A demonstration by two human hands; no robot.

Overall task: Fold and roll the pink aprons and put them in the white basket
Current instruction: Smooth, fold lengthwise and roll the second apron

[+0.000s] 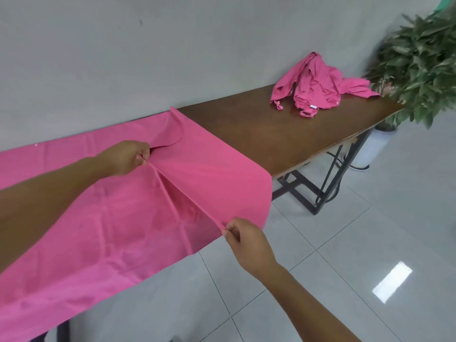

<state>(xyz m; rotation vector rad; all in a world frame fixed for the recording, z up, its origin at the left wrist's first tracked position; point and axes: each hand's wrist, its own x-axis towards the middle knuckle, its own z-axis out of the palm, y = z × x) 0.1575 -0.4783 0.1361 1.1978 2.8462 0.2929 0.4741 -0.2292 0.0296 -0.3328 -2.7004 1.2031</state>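
Note:
A pink apron [103, 218] lies spread over the left part of the brown table [259, 134], its near edge hanging over the front. My left hand [125, 157] pinches the cloth near the middle of the table. My right hand [243, 236] pinches the same cloth at the front edge. A taut ridge of fabric runs between the two hands. A second pink apron [315, 86] sits crumpled in a heap at the far right end of the table. No white basket is in view.
A grey wall runs behind the table. A leafy potted plant [419, 70] in a white pot stands past the table's right end. The table's black metal legs [320, 183] stand on a light tiled floor to the right and front.

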